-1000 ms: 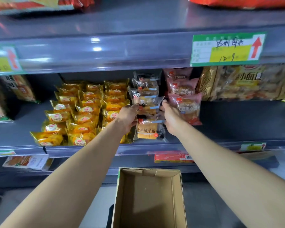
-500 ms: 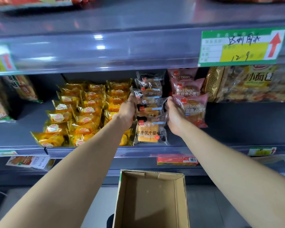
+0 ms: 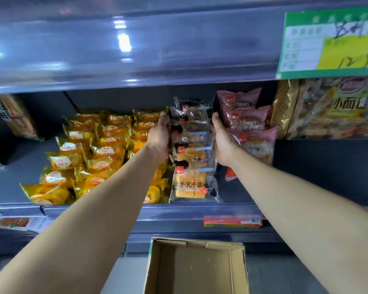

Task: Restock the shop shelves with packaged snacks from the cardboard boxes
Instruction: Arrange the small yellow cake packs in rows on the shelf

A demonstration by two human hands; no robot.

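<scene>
A row of clear toast packets [image 3: 192,145] stands on the middle shelf [image 3: 106,211], the front packet [image 3: 190,185] showing a yellow loaf. My left hand [image 3: 159,137] presses the row's left side and my right hand [image 3: 221,140] presses its right side, fingers reaching back along the packets. The fingertips are hidden behind the packets. Below my arms sits an open cardboard box [image 3: 200,244] with nothing visible inside.
Yellow snack packets [image 3: 94,158] fill the shelf left of the row. Pink red-bean packets [image 3: 245,120] stand right of it, then large bread bags [image 3: 338,109]. The upper shelf's edge carries a green price tag [image 3: 327,45]. Bare shelf lies at the front right.
Both hands have slid further back along the sides of the toast row. The view has moved closer to the shelf and turned slightly left.
</scene>
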